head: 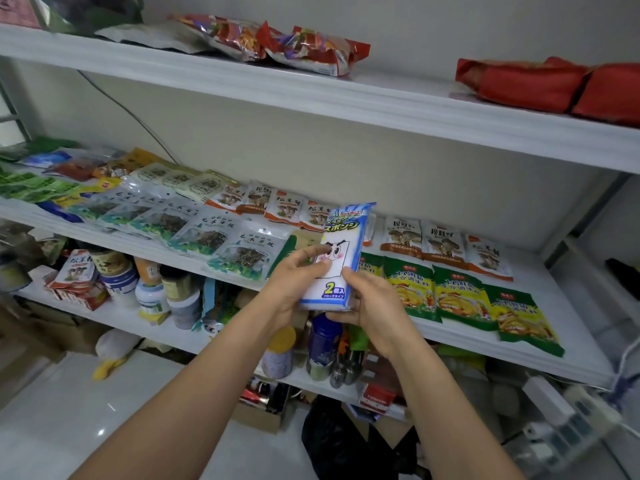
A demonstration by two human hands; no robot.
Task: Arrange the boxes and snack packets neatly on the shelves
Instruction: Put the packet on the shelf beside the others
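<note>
A white and blue sponge packet (341, 251) with a cartoon face is held upright in front of the middle shelf (554, 362). My left hand (294, 282) grips its left side, thumb across the front. My right hand (374, 306) grips its lower right corner from below. Behind it, rows of flat snack packets lie on the middle shelf: mushroom packets (443, 244) at the back right, green and yellow seasoning packets (460, 296) at the front right, blue-green packets (207, 233) to the left.
The top shelf (346, 98) carries colourful candy bags (304, 46) and red bags (540, 83). The lower shelf holds jars and bottles (152, 289) and small boxes (76, 282). A cardboard box (263, 410) and a black bag (339, 441) sit on the floor.
</note>
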